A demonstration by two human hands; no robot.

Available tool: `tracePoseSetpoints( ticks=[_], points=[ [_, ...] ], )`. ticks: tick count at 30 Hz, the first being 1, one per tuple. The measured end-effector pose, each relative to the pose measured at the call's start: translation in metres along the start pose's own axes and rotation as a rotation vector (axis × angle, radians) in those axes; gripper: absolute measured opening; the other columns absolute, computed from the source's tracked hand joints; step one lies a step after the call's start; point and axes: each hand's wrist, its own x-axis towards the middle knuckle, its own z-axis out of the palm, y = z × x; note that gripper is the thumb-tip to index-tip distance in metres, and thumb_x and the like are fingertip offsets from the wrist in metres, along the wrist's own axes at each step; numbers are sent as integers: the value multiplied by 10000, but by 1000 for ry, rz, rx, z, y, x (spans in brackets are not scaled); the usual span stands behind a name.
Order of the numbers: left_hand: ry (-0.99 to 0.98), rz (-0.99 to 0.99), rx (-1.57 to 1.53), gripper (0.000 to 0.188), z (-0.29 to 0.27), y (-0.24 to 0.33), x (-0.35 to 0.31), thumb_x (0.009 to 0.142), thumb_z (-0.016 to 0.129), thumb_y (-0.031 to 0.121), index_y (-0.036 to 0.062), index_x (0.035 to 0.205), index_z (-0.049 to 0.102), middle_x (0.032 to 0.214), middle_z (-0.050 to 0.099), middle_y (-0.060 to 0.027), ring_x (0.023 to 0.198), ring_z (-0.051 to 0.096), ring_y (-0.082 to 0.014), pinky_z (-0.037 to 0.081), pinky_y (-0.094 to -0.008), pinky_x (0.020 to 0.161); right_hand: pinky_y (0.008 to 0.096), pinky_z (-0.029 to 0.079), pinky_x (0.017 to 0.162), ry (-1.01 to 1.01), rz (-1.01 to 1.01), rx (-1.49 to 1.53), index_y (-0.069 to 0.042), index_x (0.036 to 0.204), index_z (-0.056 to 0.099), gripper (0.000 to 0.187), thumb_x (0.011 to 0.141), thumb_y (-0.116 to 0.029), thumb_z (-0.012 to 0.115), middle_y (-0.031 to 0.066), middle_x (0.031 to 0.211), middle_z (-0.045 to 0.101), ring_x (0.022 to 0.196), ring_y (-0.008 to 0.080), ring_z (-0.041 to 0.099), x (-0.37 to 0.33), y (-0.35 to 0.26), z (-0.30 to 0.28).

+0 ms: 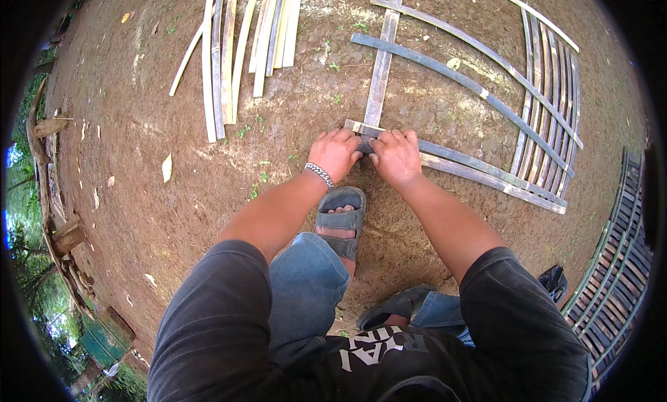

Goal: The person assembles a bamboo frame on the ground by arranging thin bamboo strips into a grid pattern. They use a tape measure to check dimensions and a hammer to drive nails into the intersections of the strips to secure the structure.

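Note:
A frame of long bamboo slats lies on the ground in front of me, with a crosswise slat (381, 82) near its left end and long slats running to the right. My left hand (335, 154), a chain bracelet on its wrist, is closed at the left end of the nearest long slats. Close beside it, my right hand (394, 157) has its fingers curled over the dark grey bamboo slat (472, 166). A paler slat (493, 183) runs just below that one. The fingers partly hide the joint where the slats cross.
Loose bamboo strips (226, 61) lie on the soil at the far left. Several close-set slats (545, 103) cross the frame's right end. A finished-looking slatted panel (611, 263) stands at the right edge. Logs (52, 186) border the left side. My sandalled foot (340, 221) is just below my hands.

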Motion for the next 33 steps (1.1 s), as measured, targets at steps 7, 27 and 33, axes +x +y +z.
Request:
tracePoseSetpoints(
  ticks=[7,27,33],
  points=[
    [-54,216,179,235,-1,-10,10,760,795,281,136,918,698,888,627,-10,915,645,-191,462,-379,775,428,380,945,88,-62,-9,-146,971,740,156,870,-225,652,13,935,644,1008,191,625,1,3,4],
    [-58,25,47,397,10,18,-25,827,744,241,56,1175,692,1231,621,-101,1153,582,-284,432,-456,1006,433,384,968,-63,12,-15,-139,935,754,205,908,-177,554,45,1001,687,1043,199,648,2,-5,-9],
    [-223,42,170,543,9,48,-33,857,698,220,-27,1321,564,1466,428,-259,1335,435,-427,345,-512,1136,441,360,1037,-82,55,61,-135,948,775,224,919,-193,560,35,1077,687,1135,195,605,-2,-6,-7]
  ],
)
